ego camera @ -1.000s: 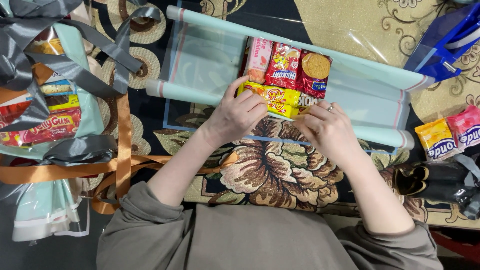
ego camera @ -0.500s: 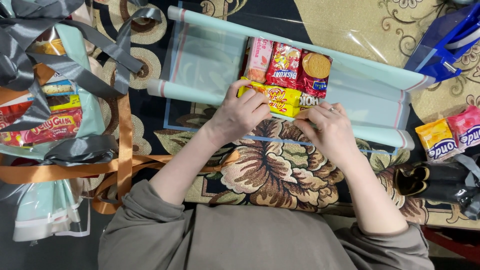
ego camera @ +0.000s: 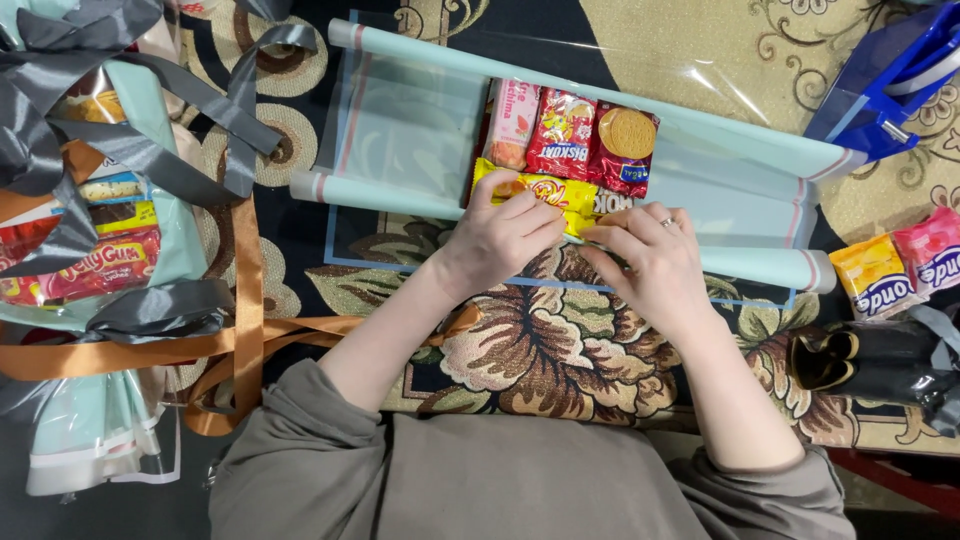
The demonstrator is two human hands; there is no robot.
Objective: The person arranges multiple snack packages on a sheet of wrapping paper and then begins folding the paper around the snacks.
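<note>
A clear cellophane sheet with pale mint rolled edges lies across the patterned carpet. On it sit a pink snack pack, a red biscuit pack and a dark red round-biscuit pack. Below them lies a yellow snack pack. My left hand rests on the yellow pack's left part, fingers curled over it. My right hand, wearing a ring, presses at the pack's right end and the mint rolled edge.
Wrapped snack bundles with grey ribbon and orange ribbon lie at left. A blue bag is at top right. Yellow and pink snack packs and a black object lie at right.
Both hands have shifted slightly on the yellow pack and the near rolled edge; the packs stay where they were.
</note>
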